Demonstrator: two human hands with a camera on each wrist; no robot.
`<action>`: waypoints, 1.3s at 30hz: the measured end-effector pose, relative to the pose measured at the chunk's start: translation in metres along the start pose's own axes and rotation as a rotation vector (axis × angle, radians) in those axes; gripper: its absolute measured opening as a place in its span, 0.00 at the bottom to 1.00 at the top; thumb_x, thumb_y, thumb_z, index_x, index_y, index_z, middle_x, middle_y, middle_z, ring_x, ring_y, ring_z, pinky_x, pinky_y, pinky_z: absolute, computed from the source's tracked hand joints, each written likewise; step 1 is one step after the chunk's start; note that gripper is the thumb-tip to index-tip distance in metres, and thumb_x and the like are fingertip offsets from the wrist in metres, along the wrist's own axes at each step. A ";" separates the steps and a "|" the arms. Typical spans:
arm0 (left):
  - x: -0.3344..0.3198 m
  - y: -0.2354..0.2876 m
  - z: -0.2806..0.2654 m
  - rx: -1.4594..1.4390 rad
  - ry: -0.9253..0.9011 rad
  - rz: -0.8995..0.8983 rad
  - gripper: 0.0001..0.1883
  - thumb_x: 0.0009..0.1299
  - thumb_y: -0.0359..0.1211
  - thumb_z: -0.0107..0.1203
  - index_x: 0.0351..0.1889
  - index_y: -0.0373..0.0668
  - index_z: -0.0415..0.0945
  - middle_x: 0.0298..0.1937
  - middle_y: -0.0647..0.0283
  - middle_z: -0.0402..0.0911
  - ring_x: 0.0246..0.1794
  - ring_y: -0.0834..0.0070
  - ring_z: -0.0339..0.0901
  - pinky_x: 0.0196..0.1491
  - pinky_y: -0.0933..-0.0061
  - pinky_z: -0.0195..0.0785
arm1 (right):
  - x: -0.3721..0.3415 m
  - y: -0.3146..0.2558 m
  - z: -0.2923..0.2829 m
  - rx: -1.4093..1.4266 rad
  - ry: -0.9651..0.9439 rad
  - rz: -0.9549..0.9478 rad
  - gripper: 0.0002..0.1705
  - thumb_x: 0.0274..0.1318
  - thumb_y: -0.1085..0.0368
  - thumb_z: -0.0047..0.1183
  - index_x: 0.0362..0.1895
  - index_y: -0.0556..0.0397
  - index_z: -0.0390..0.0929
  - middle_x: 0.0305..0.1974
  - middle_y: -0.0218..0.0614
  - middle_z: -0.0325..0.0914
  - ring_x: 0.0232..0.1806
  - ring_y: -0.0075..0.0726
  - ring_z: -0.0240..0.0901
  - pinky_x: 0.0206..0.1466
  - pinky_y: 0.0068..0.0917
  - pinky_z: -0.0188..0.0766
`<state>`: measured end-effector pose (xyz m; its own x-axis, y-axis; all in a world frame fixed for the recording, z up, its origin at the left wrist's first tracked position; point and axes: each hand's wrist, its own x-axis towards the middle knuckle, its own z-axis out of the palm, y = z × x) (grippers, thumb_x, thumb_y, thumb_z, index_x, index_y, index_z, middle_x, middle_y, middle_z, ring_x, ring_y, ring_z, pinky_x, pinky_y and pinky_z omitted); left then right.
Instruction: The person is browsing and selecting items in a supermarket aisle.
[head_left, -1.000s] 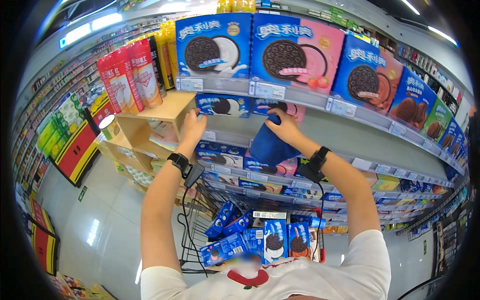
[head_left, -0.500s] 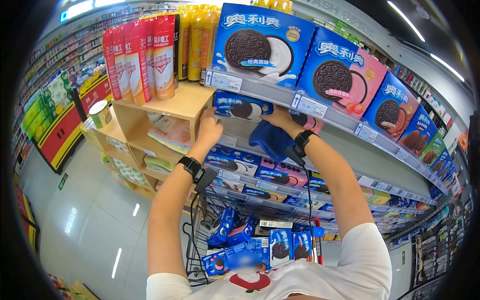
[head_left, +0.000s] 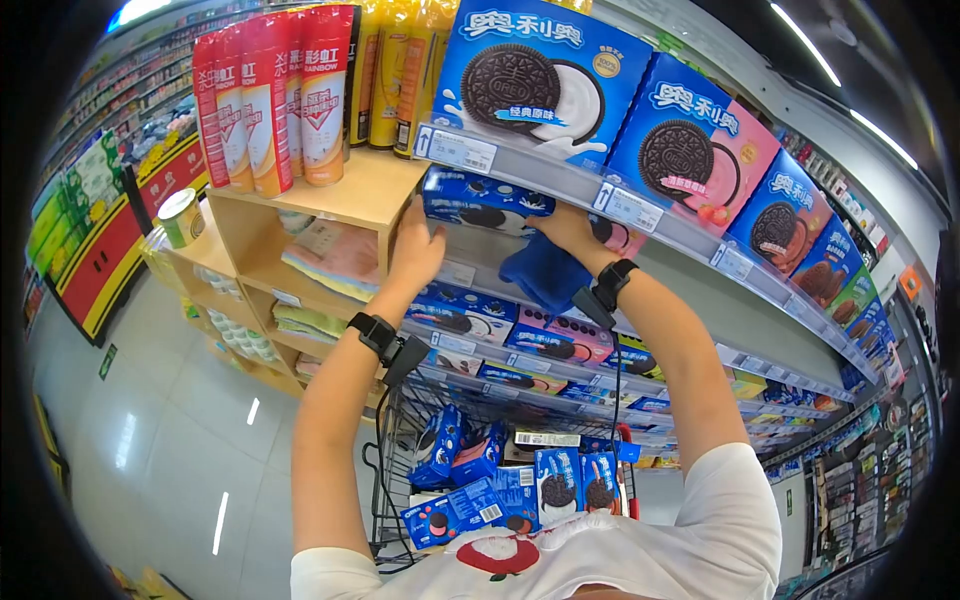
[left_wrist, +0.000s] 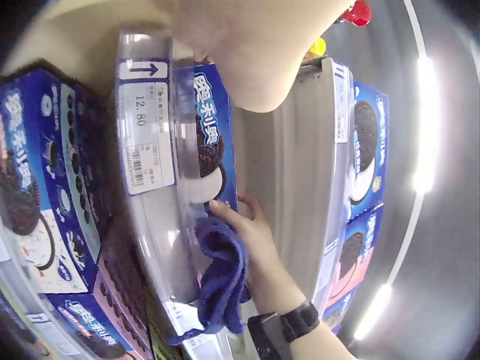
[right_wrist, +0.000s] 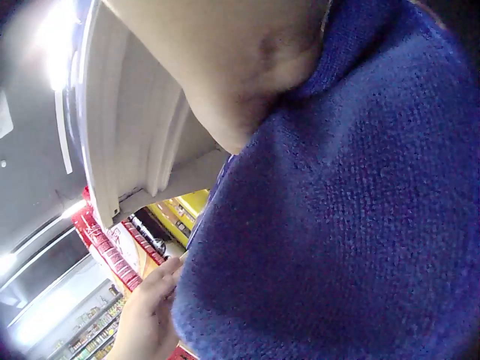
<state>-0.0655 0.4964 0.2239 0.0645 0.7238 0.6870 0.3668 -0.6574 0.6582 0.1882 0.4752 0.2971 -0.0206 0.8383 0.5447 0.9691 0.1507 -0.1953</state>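
Note:
Under the upper shelf, a blue Oreo cookie box is held at both ends, its top face showing. My left hand grips its left end. At the right end my right hand holds the box, with the thumb on the front and fingers behind in the left wrist view. A dark blue cloth hangs from my right hand and fills much of the right wrist view. Beside that hand, a pink and blue cookie box is partly hidden.
Large Oreo boxes line the shelf above. Left of it, red spray cans stand on a wooden shelf unit. More cookie boxes fill lower shelves. A shopping cart with several cookie boxes stands below.
My right hand, with the cloth, has moved left from the pink and blue box to the blue box's right end. The box now tips so its top shows. The head view has shifted closer.

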 end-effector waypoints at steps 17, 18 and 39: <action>-0.087 0.124 0.004 -0.120 0.227 0.457 0.32 0.53 0.25 0.51 0.58 0.33 0.55 0.61 0.40 0.58 0.61 0.48 0.57 0.61 0.55 0.49 | -0.158 0.012 -0.088 0.187 0.369 -0.182 0.32 0.34 0.71 0.60 0.49 0.53 0.63 0.48 0.48 0.67 0.48 0.56 0.66 0.50 0.38 0.64; -0.095 0.138 -0.003 -0.147 0.233 0.467 0.32 0.54 0.25 0.50 0.59 0.34 0.54 0.61 0.40 0.58 0.61 0.49 0.58 0.61 0.56 0.49 | -0.174 0.007 -0.098 0.211 0.372 -0.202 0.32 0.33 0.71 0.60 0.49 0.53 0.63 0.49 0.47 0.67 0.48 0.55 0.67 0.50 0.38 0.64; -0.206 0.440 -0.130 -1.563 0.005 0.693 0.22 0.56 0.38 0.57 0.47 0.36 0.70 0.45 0.61 0.72 0.48 0.77 0.68 0.55 0.77 0.59 | -0.505 0.012 -0.248 0.040 -0.044 -0.299 0.31 0.23 0.72 0.56 0.43 0.43 0.72 0.50 0.35 0.70 0.22 0.33 0.72 0.20 0.24 0.68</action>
<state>-0.0378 0.0309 0.4119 -0.1959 0.2381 0.9513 -0.9159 -0.3909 -0.0908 0.2716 -0.0762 0.2220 -0.3150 0.7757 0.5469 0.9080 0.4139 -0.0642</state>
